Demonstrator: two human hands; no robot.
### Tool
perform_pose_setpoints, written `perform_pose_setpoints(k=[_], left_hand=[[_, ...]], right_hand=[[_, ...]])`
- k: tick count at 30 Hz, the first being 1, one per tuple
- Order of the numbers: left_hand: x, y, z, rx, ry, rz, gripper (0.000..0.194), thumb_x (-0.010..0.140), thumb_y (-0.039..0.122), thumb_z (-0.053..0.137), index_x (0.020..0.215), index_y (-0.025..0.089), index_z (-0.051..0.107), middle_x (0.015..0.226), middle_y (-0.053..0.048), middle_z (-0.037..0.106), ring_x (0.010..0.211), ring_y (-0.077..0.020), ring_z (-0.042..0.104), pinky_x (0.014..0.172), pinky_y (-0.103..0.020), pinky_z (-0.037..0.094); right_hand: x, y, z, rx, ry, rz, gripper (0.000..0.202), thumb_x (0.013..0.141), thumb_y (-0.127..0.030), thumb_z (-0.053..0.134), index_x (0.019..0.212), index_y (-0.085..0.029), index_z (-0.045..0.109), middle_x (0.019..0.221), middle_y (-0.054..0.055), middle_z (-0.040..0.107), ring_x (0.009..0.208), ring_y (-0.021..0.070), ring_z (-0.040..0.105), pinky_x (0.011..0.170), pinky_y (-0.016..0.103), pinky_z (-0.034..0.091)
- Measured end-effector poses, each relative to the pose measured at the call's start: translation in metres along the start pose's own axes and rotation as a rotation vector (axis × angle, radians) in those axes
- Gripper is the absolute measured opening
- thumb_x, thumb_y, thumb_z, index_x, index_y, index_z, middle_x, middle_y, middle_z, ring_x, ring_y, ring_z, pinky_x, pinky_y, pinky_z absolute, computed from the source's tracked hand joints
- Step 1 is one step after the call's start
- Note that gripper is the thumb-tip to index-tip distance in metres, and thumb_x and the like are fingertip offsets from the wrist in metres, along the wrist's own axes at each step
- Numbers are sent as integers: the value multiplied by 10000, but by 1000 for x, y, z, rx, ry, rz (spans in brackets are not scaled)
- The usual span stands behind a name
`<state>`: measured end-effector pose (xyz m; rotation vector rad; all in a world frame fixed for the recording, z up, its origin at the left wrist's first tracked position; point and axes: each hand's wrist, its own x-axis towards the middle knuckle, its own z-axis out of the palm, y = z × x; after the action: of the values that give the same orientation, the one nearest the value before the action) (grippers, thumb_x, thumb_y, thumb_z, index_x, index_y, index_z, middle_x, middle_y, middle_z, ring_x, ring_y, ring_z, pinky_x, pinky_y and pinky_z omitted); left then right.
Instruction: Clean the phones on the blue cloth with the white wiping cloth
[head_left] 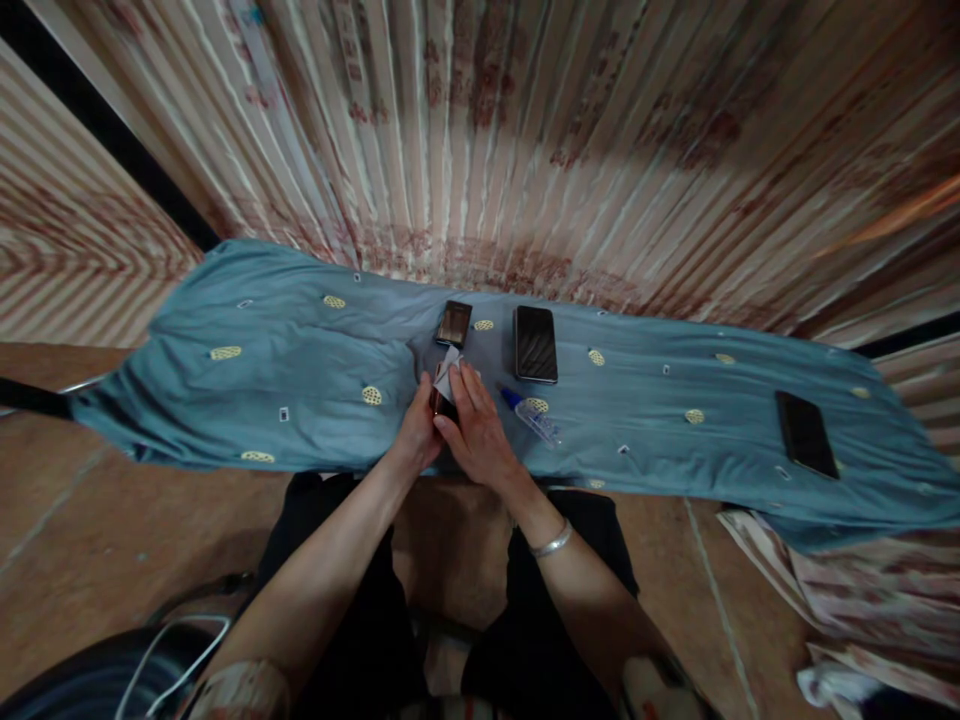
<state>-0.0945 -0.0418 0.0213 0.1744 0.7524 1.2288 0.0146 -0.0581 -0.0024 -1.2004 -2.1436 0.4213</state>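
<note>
Directly between the two hands, and partly covered by them, is a small dark device (pixel 444 405) with a shiny edge, just over the near side of the counter (pixel 645 395). The left hand (pixel 417 432) grasps it from its left side, the thumb along that edge. The right hand (pixel 480 430) lies over its right side, fingers together and nearly straight, on a pale cloth (pixel 448 366) that sticks out past the fingertips; whether this hand closes on the cloth or only presses it, I cannot tell. Just beyond the hands lies a small dark phone (pixel 454 323), and beyond them to the right, a larger black device (pixel 535 344). Near the right hand, on its right, a clear bottle (pixel 537 420) with a blue top lies on its side. Well apart to the right of both hands, a black slab (pixel 806 433) rests on the blue, pineapple-patterned cover (pixel 300 365).
</note>
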Motion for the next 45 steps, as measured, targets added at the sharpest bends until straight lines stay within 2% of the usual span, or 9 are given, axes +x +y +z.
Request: perform_pose_setpoints(k=[3,7,11,16,21,26,31,37,45], left_hand=[[0,1,0,26,29,22,532,1032,451,375,1417,155,592,1363,-103,682,1363,-245,557,1199,-364,368],[-3,3,4,88,109,38,552,1037,480,328,1354,152,640,1385,-95,667,1429,-226,485,1218,-299,313],[-5,0,9,117,71,52,543,1054,453,280,1316,172,663,1302,-77,716,1430,-211,483,1238,-342,292],[-5,-3,10,109,92,99,515,1063,393,293,1240,130,700,1204,-92,752,1381,-198,537,1201,-312,350],[-7,2,8,138,104,64,544,1057,456,297,1172,144,728,1130,-93,772,1360,-229,559,1207,-363,367],[-4,0,6,110,71,80,498,1049,448,342,1205,153,712,1150,-87,763,1358,-218,563,1195,-352,388],[0,-8,8,140,71,132,470,1063,356,326,1274,149,692,1256,-83,735,1380,-178,538,1182,-287,382],[-3,-4,8,123,94,75,451,1043,384,398,1333,167,668,1227,-87,751,1309,-224,605,1129,-331,447],[-3,-2,5,118,98,81,421,1031,381,432,1278,171,700,1179,-72,770,1265,-211,637,1085,-286,463]], right_hand=[[-1,-6,1,-1,-11,-9,698,1042,-478,377,1615,-117,206,1688,172,224,1589,269,128,1271,559,241],[-1,-11,1,20,-21,-46,646,1041,-474,395,1572,-111,331,1686,170,231,1587,263,136,1277,525,243],[3,-9,-6,54,3,-24,603,1061,-444,338,1527,-68,398,1657,206,290,1571,246,211,1276,475,267],[6,-9,-11,33,5,4,574,1055,-441,369,1507,-91,429,1634,203,343,1551,246,274,1261,466,312],[2,-15,-5,15,-5,-50,524,1050,-408,401,1493,-132,448,1625,174,372,1561,241,248,1267,505,300],[0,-15,-4,16,19,-83,529,1059,-411,367,1437,-61,491,1596,217,402,1561,239,246,1270,477,301],[4,-8,-11,21,64,-22,562,1062,-432,344,1456,-51,466,1592,230,402,1541,247,300,1261,465,315],[8,-3,-12,75,97,36,513,1062,-395,311,1495,-153,439,1552,157,477,1492,217,390,1244,451,352],[3,-3,-9,67,88,41,548,1059,-397,313,1545,-148,366,1574,164,448,1514,235,352,1245,470,338]])
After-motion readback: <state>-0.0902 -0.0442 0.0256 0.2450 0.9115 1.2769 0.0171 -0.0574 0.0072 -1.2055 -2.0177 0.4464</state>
